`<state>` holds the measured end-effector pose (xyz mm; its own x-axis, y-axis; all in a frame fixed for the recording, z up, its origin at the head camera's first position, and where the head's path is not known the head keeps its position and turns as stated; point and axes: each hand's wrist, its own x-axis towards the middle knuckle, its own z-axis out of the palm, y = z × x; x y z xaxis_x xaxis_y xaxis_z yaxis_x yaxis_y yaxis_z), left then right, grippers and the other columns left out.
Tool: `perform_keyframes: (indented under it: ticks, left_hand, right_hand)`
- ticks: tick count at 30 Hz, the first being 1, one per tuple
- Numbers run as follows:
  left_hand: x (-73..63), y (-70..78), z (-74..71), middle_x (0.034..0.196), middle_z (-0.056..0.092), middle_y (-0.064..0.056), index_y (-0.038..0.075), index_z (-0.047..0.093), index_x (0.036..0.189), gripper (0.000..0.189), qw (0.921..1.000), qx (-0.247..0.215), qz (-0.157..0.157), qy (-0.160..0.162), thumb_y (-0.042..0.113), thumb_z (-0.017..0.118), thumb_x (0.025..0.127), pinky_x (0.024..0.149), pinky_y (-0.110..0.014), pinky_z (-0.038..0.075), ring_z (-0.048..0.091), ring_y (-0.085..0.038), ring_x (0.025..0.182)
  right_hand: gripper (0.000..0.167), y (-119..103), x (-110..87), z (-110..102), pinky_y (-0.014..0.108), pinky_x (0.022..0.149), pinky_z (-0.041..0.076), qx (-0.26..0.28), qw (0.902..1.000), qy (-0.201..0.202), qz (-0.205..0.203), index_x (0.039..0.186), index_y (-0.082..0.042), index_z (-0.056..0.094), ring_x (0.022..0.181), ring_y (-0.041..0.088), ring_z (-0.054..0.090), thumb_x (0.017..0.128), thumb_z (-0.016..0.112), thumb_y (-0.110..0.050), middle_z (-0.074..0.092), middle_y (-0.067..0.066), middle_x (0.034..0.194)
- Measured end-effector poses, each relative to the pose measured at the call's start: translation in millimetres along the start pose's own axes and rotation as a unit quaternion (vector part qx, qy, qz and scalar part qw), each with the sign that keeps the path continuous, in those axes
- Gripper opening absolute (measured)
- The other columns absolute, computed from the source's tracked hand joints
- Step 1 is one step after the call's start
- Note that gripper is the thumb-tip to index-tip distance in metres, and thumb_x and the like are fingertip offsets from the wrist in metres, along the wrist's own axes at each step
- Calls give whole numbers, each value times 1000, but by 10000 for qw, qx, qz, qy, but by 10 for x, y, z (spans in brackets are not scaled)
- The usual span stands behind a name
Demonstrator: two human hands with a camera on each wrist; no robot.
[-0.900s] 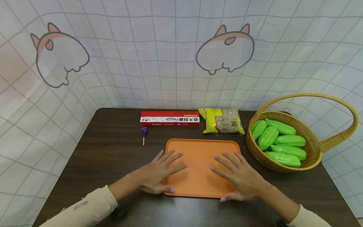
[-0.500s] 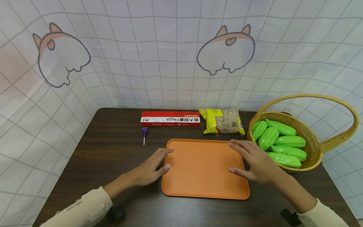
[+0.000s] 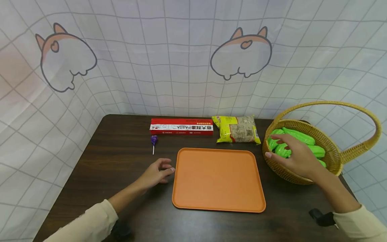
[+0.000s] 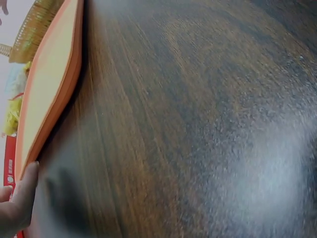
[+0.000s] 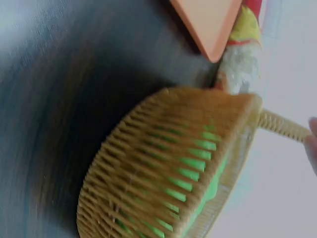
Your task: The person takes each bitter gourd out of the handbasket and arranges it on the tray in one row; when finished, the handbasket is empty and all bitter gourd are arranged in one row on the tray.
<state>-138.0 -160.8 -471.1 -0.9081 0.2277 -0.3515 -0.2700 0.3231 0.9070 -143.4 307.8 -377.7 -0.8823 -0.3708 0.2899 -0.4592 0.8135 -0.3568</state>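
The green vegetables (image 3: 298, 136) lie piled in the wicker basket (image 3: 280, 170), which stands at the far right corner of the table (image 3: 118, 148). My right hand (image 3: 297, 156) is over them, thumb and fingers apart, holding nothing; whether a fingertip touches one I cannot tell. They look smooth, so a shallow pinch could let one slip, and tugging at a lower one could tumble the others. The handle (image 3: 356, 150) arches beyond my hand; snagging it might tip the basket toward the table's right edge. My left hand (image 3: 155, 173), loosely curled round nothing, is just beside the orange tray (image 3: 218, 179); a knock there would skew it. Along the far edge, the yellow bag (image 3: 237, 129) and pasta box (image 3: 181, 127) seem safe enough.
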Motion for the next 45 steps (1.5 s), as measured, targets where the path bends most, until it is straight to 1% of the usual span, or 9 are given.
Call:
perform_keyframes:
  ticks: [6,9,12,15,19,27,35,39,45]
  left_hand:
    - [9,-34,16,131,57,-24,-3,47,141,52,9999,-89,-66,3,15,65,95,88,-44,62,66,-29,110]
    - [16,-54,49,128,58,-24,-3,48,139,51,9998,-182,-114,30,14,66,94,85,-43,62,67,-26,105]
    - [32,-77,92,126,58,-24,-3,50,137,50,9992,-361,-164,100,10,67,92,80,-42,64,67,-23,98]
    - [55,-99,128,124,57,-24,-4,51,136,50,9985,-505,-137,141,6,68,90,76,-41,64,67,-21,93]
    - [87,-123,164,122,58,-24,-4,53,135,50,9983,-533,-88,223,3,68,87,71,-38,65,67,-20,89]
    - [121,-150,208,115,60,-21,-2,58,130,49,9978,-429,-158,488,1,69,82,68,-37,64,67,-19,82]
    - [134,-153,247,112,62,-20,-3,59,128,52,9976,-371,-103,575,-4,70,77,65,-37,64,68,-19,79]
    - [125,-153,255,110,63,-19,-2,60,126,52,9971,-325,-103,679,-5,70,75,64,-37,64,69,-19,80]
    - [122,-148,267,110,62,-21,-5,58,126,52,9975,-347,-25,619,-7,70,76,64,-37,64,71,-20,84]
  right_hand:
    - [51,191,45,-155,29,72,59,400,9964,-296,689,133,-3,58,103,36,67,92,73,-31,63,19,129]
    - [53,292,71,-242,37,73,60,466,9916,-541,1079,134,-4,57,104,40,66,94,69,-36,62,21,130]
    - [56,393,104,-316,49,75,59,563,9864,-811,1311,137,-2,55,106,44,65,96,66,-38,59,25,133]
    - [60,485,159,-368,56,81,58,618,9809,-1073,1501,140,-1,52,110,47,62,97,63,-41,57,27,134]
    - [65,587,255,-411,57,84,57,549,9750,-1386,1648,143,2,48,112,50,61,99,59,-45,56,31,134]
    - [73,765,371,-403,60,88,54,215,9677,-1659,1889,144,4,45,114,49,60,99,56,-51,57,32,134]
    - [75,936,379,-436,55,86,57,649,9520,-2026,2200,148,8,36,106,50,63,101,52,-48,48,39,139]
    - [75,984,400,-428,55,86,58,750,9473,-2208,2196,148,9,34,110,52,61,102,52,-46,44,42,140]
    - [77,1097,383,-399,56,90,58,1019,9342,-2461,2375,150,12,28,122,56,53,103,52,-44,40,45,142]
